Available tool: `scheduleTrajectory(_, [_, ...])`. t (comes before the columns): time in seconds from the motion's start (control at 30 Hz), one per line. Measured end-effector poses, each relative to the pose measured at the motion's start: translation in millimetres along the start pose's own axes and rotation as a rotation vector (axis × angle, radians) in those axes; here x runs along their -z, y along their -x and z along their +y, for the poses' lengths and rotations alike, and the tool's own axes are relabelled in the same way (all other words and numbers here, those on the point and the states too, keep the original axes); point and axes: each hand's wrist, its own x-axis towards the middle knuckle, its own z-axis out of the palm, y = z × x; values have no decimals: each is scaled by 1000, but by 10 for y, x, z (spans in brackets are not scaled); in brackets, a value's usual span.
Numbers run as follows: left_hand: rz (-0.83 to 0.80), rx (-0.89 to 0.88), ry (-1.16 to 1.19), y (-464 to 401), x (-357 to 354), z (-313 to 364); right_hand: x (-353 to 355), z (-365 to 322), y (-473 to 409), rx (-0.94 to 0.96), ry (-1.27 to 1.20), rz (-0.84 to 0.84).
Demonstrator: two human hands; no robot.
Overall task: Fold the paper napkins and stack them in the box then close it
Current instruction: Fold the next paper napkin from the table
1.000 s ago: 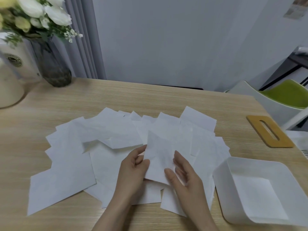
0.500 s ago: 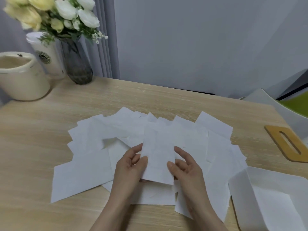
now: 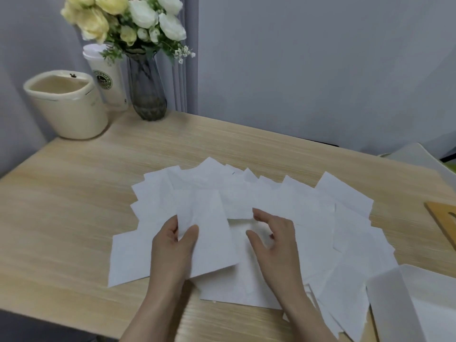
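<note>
Several white paper napkins [image 3: 308, 218] lie spread and overlapping across the middle of the wooden table [image 3: 74, 206]. My left hand [image 3: 172, 248] pinches one folded napkin [image 3: 209, 238] between thumb and fingers and holds it above the pile. My right hand [image 3: 274, 240] hovers just right of that napkin with loosely curved fingers and holds nothing. The white box [image 3: 394, 304] stands open at the lower right edge, partly cut off. A wooden lid [image 3: 444, 220] with a slot lies at the right edge.
At the back left stand a cream pot [image 3: 66, 104], a white paper cup [image 3: 108, 77] and a dark glass vase [image 3: 148, 92] with yellow and white flowers. A grey wall runs behind the table. A white chair back [image 3: 414, 156] shows at far right.
My right hand has let go of the folded napkin and moved off to the right. The left hand alone holds it now. The camera has turned left, pushing the box to the frame's edge.
</note>
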Motion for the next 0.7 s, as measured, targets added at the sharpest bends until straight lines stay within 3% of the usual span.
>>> scheduleTrajectory(0.23, [88,13,10,-98,218,24,-167,111,-240,212,378,-66])
scheduleTrajectory(0.47, [66,20,1,-99,186,25,-290,61,-368,265,428,46])
scheduleTrajectory(0.7, [61,20,-30,-89,97,4,26,139,-206,335,472,160])
